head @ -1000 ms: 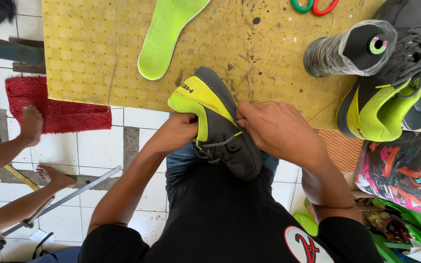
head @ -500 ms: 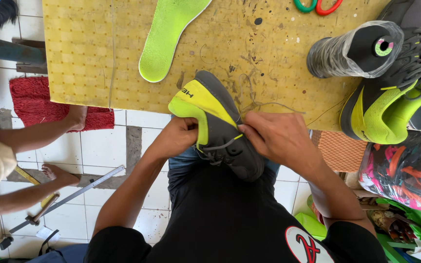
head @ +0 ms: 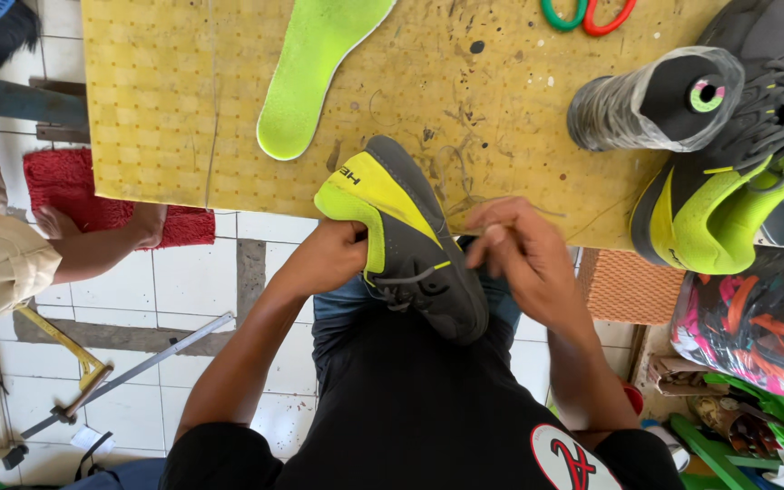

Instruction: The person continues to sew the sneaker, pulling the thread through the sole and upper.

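Lifted off the laces since half a second back: right hand (head: 514, 259), fingers pinched narrow, just beside the grey-and-neon-yellow sneaker (head: 406, 238). Scuffed yellow perforated worktable (head: 183, 100) over white tile floor (head: 192, 299). Left hand (head: 328, 259) gripping the sneaker's yellow heel, shoe propped on the lap against the table edge. Can't tell what's pinched, maybe thread.

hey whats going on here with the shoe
A person steadies a grey and yellow shoe on their lap with the left hand, against the edge of a yellow work board. The right hand is raised beside it, fingers pinched. A green insole lies on the board.
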